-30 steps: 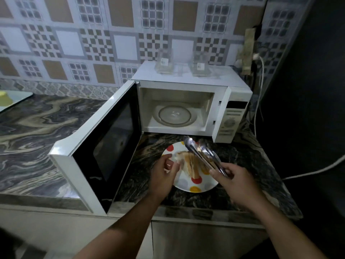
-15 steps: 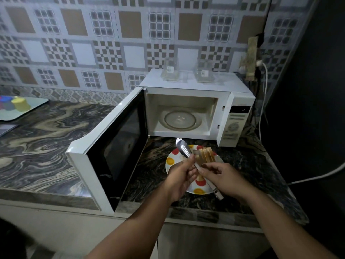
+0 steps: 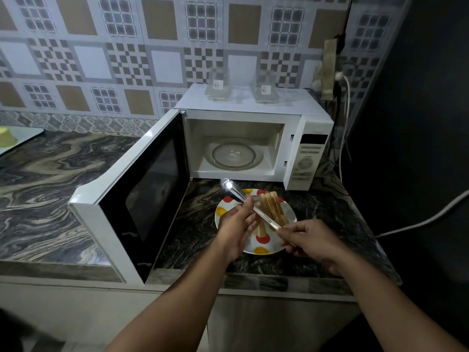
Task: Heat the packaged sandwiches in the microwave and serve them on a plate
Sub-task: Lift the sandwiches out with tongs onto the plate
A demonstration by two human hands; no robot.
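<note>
Most of the task looked done: the sandwiches (image 3: 272, 210) stood on edge on the spotted plate (image 3: 261, 246), near the counter's front edge before the microwave (image 3: 253, 141), whose door hung open on a bare turntable. The right hand (image 3: 308, 240) gripped the tongs (image 3: 250, 205) by their handle end; the left hand's (image 3: 234, 224) fingertips pinched them midway. Putting down the tongs and shutting the door seemed all that remained.
</note>
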